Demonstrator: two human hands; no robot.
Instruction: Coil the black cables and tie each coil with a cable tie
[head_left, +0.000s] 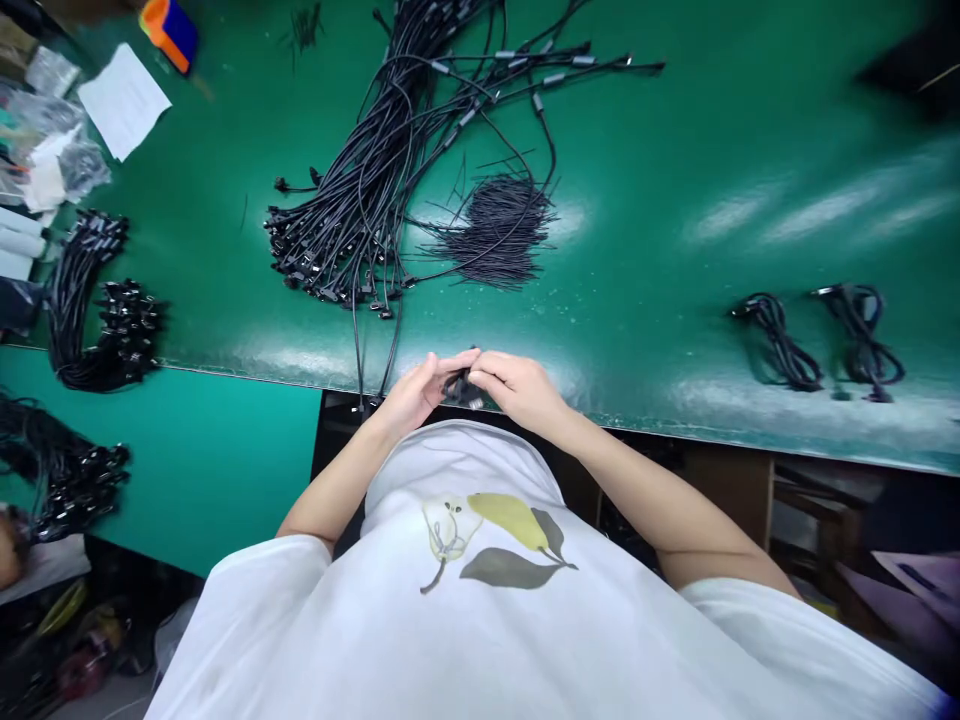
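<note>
At the near edge of the green table (660, 220), seen from the head camera, the left hand (412, 397) and right hand (519, 388) meet around a small black cable (459, 388). Both are drawn in narrow on it, the cable caught between their fingers; the exact grip of each finger is too small to tell. Just beyond them, slightly left, a large heap of black cords (367, 170) stretches toward the far side, two cords hanging over the near edge beside the left hand. Touching the heap on its right is a pile of thin black ties (506, 230). Well apart on the right lie two coiled cords (784, 340), side by side. On the left sits a bent bundle of cords (71, 310), with a white paper (125, 102) and an orange and blue object (171, 35) farther away.
</note>
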